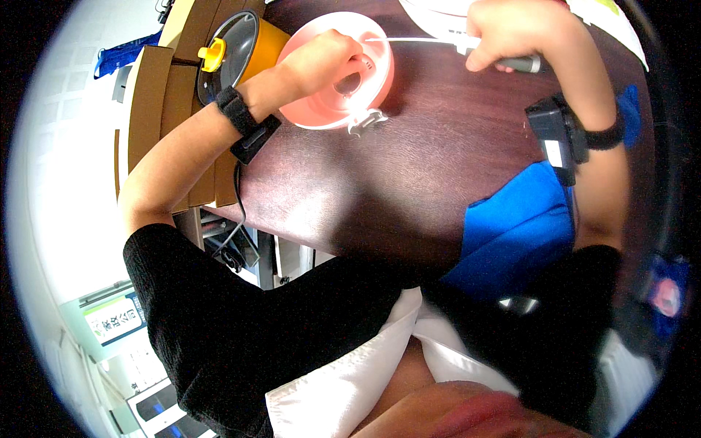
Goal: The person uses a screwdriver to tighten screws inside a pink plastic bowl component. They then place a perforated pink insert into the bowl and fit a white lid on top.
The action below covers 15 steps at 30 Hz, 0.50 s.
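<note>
My left hand (321,67) reaches over a round pink plastic shell (296,113), its fingers curled together at the inner wall. What those fingers pinch is hidden. In my right hand (511,33) is a screwdriver with a grey handle (523,64). Its long thin shaft points left, with the tip close to my left fingers at the shell's far side. A dark round opening (347,83) shows in the shell's middle. At the shell's near edge sits a small whitish bracket-like piece (366,122). Black devices are strapped to both wrists.
A yellow container with a dark grey interior (234,51) and a yellow knob-like part (212,55) stands at the left by cardboard boxes (150,109). Blue cloth (518,215) hangs over the brown table's (416,168) near right edge. A black cable (238,191) runs down at left.
</note>
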{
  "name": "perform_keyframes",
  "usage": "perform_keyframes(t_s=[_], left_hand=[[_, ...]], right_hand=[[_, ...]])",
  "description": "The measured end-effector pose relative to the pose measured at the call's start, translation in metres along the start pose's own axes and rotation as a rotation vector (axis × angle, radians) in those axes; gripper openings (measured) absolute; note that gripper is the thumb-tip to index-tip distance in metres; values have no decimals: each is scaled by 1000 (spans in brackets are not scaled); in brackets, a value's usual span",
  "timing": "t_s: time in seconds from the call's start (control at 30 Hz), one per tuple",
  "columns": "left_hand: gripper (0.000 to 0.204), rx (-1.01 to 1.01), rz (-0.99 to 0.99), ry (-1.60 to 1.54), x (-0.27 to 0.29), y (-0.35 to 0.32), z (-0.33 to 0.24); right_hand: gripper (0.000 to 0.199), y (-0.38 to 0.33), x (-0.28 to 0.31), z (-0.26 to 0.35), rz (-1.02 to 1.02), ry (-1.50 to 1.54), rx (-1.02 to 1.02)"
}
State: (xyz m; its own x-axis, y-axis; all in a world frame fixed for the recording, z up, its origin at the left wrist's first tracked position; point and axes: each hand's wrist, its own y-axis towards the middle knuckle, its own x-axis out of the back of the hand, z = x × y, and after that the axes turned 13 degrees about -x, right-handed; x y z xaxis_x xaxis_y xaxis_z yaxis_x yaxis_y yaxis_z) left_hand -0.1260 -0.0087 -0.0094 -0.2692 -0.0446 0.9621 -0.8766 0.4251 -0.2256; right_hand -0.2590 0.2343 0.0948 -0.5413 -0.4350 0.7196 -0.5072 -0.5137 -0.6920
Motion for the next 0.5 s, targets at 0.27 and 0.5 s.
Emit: perform_keyframes(t_s=[0.27, 0.5], left_hand=[[17, -19, -115, -24, 13, 1, 6], [17, 264, -189, -321, 42, -36, -42]], right_hand=[[38, 1, 4, -6, 69, -7, 10], [35, 35, -29, -28, -321, -32, 266]])
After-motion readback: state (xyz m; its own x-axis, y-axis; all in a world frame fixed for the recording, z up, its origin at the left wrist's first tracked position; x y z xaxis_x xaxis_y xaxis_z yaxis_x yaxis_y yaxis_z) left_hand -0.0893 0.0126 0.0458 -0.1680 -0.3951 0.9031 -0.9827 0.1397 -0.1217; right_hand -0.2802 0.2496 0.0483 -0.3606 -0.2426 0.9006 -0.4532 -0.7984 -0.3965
